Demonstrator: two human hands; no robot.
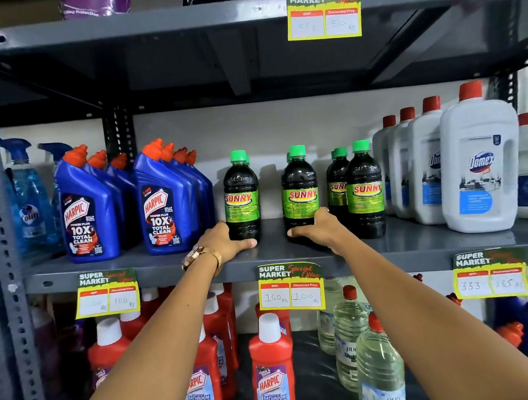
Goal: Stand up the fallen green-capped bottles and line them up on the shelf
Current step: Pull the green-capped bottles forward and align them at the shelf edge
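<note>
Green-capped bottles all upright on the grey middle shelf (153, 267), in three front-to-back files between blue Harpic bottles (164, 205) at 9 o'clock and white Domex jugs (480, 168) at 3 o'clock. Left hand (228, 241) wraps the base of the left front bottle (242, 198), thumb across its front. Right hand (318, 230) grips the base of the middle front bottle (299, 193). Right front bottle (365, 191) untouched, just beside the right hand. Watch (194, 255) on left wrist.

Glossy plastic bottles (242, 198) with matt green caps (237, 156) stand on a smooth painted-metal shelf (153, 267).
</note>
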